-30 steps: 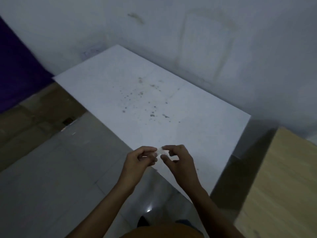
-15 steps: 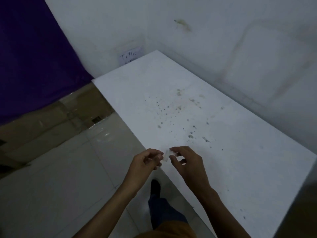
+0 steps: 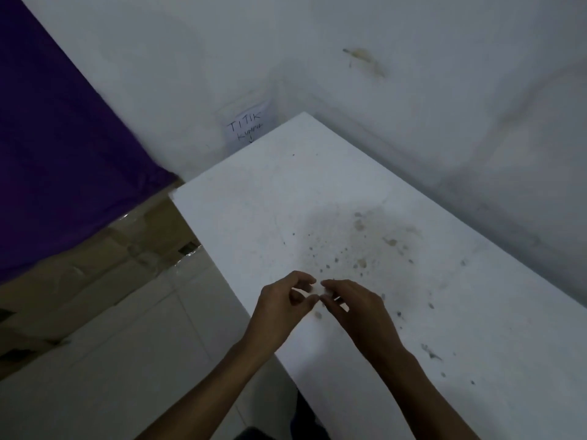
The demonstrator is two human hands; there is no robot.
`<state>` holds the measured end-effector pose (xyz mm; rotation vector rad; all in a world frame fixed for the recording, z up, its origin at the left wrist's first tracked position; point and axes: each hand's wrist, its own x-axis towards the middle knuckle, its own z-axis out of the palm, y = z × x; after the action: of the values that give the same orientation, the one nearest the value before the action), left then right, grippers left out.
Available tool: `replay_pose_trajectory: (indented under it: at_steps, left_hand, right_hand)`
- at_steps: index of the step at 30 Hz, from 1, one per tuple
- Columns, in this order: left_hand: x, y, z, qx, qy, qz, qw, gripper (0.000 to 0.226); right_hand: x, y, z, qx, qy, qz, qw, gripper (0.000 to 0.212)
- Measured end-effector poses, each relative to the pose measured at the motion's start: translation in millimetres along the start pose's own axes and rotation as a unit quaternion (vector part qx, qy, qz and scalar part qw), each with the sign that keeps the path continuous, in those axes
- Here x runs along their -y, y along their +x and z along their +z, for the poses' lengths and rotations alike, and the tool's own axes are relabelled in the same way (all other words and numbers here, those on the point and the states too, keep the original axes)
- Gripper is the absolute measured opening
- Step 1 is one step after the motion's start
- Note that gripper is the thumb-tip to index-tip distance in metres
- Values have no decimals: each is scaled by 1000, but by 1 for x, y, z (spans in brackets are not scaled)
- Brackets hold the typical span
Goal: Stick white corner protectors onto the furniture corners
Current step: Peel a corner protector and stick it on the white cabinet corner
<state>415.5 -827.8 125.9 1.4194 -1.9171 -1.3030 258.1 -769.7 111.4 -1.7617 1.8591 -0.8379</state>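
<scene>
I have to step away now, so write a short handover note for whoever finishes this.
Left hand and right hand: both pinch one small white corner protector between their fingertips, held above the near edge of the white table.
Done: no protector shows on any table corner in view.
Left: probably finish readying the piece, which is too small and blurred to tell its state, then press it onto a corner; the near-left corner looks bare and closest.

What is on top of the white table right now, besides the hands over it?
The white table carries only brownish stains and dark specks. Above it, the left hand and right hand pinch a small white piece. The tabletop under them is hidden.
</scene>
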Motion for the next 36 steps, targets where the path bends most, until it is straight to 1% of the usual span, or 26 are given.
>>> replay_pose_trajectory:
  at_steps: [3, 5, 10, 14, 18, 21, 25, 31, 36]
  left_hand:
    - [-1, 34, -4, -8, 8, -4, 1000, 24]
    - [-1, 58, -6, -12, 10, -1, 1000, 25]
    - [6, 115, -11, -2, 35, 11, 999, 22]
    - [18, 175, -13, 15, 62, 23, 998, 21]
    - [25, 246, -23, 36, 51, 60, 996, 17]
    - [31, 309, -38, 41, 50, 86, 994, 20]
    - [42, 391, -62, 29, 53, 97, 993, 21]
    - [68, 492, -92, -4, 64, 115, 991, 21]
    - [91, 559, -101, -24, 35, 95, 995, 22]
  right_hand:
    - [-7, 37, -1, 19, -27, -9, 999, 28]
    - [-13, 60, 0, 15, -23, -3, 1000, 29]
    - [-25, 103, 9, 11, 24, 42, 999, 28]
    - [-38, 148, 17, -14, 43, 95, 994, 25]
    - [-55, 211, 23, -39, 30, 121, 991, 20]
    - [-69, 271, 32, -46, 42, 133, 989, 19]
    - [-89, 355, 47, -23, 46, 129, 990, 28]
    - [-119, 467, 71, -20, 1, 127, 992, 34]
    - [-157, 529, 92, -24, -49, 160, 986, 41]
